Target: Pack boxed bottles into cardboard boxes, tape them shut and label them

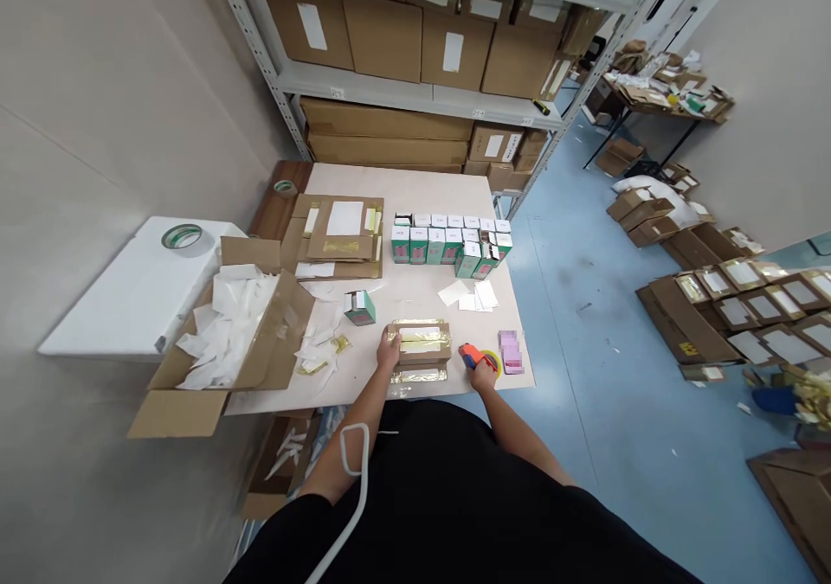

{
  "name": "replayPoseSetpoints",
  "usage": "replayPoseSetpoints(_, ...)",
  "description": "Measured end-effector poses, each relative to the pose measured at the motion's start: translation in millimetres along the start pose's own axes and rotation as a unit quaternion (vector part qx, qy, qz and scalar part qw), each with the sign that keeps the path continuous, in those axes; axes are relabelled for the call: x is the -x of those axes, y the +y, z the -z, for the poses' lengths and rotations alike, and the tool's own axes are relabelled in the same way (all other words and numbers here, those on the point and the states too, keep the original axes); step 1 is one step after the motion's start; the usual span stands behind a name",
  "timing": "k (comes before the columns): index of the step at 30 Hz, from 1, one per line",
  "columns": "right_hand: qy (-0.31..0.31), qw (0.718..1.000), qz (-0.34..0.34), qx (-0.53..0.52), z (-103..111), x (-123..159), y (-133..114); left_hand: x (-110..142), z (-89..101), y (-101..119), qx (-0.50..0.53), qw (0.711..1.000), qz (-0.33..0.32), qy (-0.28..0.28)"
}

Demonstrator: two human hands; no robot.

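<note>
A small cardboard box [424, 355] lies in front of me on the table [357, 385], with shiny clear tape along its edges and its near flap out. My left hand [388, 350] grips the box by its left end. On the right, my right hand [481, 375] is closed around a red and blue tape dispenser [472, 356] with a yellow-rimmed roll. Beside it lie purple packets [511, 352]. A single green and white carton [359, 307] stands beyond my left hand. White paper slips [477, 297] lie behind the dispenser.
Several green and white cartons [434, 245] stand in rows at the back. Flattened cardboard [338, 247] is stacked at the back left. An open carton [273, 363] full of white paper stands at the left edge. Shelving [389, 82] with boxes rises behind the table.
</note>
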State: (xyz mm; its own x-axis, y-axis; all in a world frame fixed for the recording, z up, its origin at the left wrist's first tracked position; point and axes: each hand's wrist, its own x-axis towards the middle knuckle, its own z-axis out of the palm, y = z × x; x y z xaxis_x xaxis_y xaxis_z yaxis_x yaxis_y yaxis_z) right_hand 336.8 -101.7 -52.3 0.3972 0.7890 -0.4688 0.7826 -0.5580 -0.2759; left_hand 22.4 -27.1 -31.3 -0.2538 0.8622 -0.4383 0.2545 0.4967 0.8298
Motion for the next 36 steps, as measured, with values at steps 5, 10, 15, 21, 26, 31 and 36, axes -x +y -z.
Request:
replayPoseSetpoints(5, 0.029, 0.997, 0.017, -0.063, 22, 8, 2, 0, -17.4, 13, -0.009, 1.000, 0.013, 0.020)
replayPoseSetpoints(10, 0.068, 0.982, 0.096, -0.150, 57, 11, -21, -10, -17.7, 16, -0.009, 1.000, -0.004, 0.005)
replayPoseSetpoints(15, 0.043, 0.951, 0.184, -0.243, 82, 20, -67, -18, -11.4, 18, -0.018, 0.999, -0.011, -0.034)
replayPoseSetpoints(21, -0.070, 0.866, 0.307, -0.389, 65, 40, -104, -23, -0.9, 27, -0.064, 0.996, 0.065, -0.007)
replayPoseSetpoints(26, -0.080, 0.876, 0.287, -0.379, 58, 37, -103, -13, 4.2, 32, -0.076, 0.996, 0.050, 0.018)
replayPoseSetpoints(31, -0.072, 0.884, 0.290, -0.359, 56, 33, -97, 7, 1.6, 22, -0.088, 0.993, -0.071, -0.015)
replayPoseSetpoints(36, -0.068, 0.882, 0.293, -0.361, 42, 34, -91, 8, 6.4, 15, -0.080, 0.992, -0.047, -0.083)
